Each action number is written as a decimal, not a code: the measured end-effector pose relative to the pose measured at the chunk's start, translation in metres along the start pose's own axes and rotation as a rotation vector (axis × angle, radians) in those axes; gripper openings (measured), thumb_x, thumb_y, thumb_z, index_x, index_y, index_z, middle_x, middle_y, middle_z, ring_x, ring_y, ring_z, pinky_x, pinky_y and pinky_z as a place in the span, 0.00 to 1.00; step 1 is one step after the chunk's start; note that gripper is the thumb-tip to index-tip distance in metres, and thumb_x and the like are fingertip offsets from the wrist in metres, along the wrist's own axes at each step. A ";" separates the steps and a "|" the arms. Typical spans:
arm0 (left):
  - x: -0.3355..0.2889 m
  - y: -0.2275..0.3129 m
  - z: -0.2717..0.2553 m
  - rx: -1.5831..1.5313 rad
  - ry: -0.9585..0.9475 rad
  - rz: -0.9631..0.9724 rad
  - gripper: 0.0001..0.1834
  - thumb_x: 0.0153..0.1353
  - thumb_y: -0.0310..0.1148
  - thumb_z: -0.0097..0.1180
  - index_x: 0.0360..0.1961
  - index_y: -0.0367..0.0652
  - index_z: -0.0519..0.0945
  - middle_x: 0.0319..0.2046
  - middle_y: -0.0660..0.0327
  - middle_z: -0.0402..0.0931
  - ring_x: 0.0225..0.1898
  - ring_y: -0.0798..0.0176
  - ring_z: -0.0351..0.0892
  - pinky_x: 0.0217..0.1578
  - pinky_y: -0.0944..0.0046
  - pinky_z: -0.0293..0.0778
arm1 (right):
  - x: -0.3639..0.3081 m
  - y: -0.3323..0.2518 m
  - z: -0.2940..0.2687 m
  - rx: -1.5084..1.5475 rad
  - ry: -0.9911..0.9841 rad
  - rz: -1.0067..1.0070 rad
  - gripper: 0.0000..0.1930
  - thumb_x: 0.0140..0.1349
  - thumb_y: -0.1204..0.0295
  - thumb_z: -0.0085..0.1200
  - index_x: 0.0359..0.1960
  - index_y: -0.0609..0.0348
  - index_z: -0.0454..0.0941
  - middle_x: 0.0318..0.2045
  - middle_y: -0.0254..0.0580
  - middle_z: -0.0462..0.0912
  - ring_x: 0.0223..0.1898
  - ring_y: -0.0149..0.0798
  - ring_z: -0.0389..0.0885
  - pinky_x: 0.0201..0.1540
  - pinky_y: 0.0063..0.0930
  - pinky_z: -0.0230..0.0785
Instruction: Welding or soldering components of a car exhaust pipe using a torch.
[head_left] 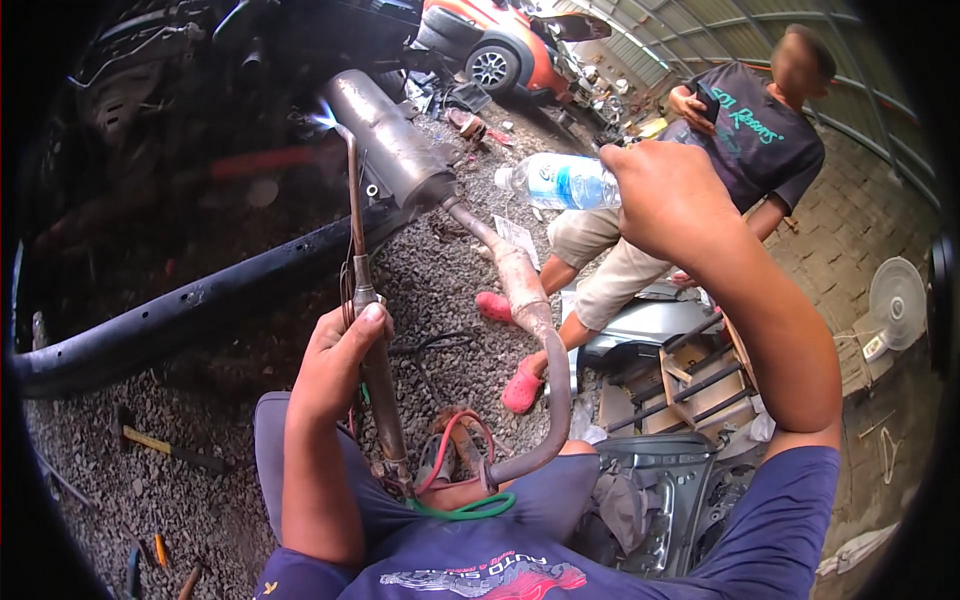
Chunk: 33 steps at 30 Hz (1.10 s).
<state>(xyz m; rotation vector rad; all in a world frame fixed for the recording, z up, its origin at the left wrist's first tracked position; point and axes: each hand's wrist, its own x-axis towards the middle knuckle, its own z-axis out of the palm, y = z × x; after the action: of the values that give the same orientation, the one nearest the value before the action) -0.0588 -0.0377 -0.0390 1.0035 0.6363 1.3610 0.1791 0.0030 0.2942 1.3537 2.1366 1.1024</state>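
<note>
My left hand is closed around the handle of a gas torch, which stands upright with a small blue-white flame at its bent tip. Beside that flame lies the grey metal muffler of an exhaust, and its pipe curves down toward my lap. My right hand, raised and closed, grips the base end of a clear plastic water bottle. The bottle lies nearly level, with its neck pointing left toward the muffler. A red hose and a green hose run from the torch's lower end.
Another person stands ahead on the right. A dark metal beam crosses the left side. A hammer lies on the gravel. Farther off are an orange car, a white fan and a metal panel.
</note>
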 end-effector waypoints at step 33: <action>0.000 -0.001 -0.001 0.007 0.008 0.016 0.22 0.79 0.52 0.60 0.39 0.43 0.86 0.31 0.69 0.79 0.33 0.74 0.73 0.37 0.67 0.67 | 0.002 0.006 -0.005 -0.115 -0.029 0.065 0.11 0.57 0.73 0.66 0.42 0.60 0.91 0.38 0.51 0.93 0.45 0.53 0.95 0.50 0.46 0.88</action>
<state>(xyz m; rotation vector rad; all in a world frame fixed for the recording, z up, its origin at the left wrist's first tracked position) -0.0590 -0.0371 -0.0397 1.0119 0.6405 1.3782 0.1781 0.0036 0.3023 1.3860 1.9894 1.2037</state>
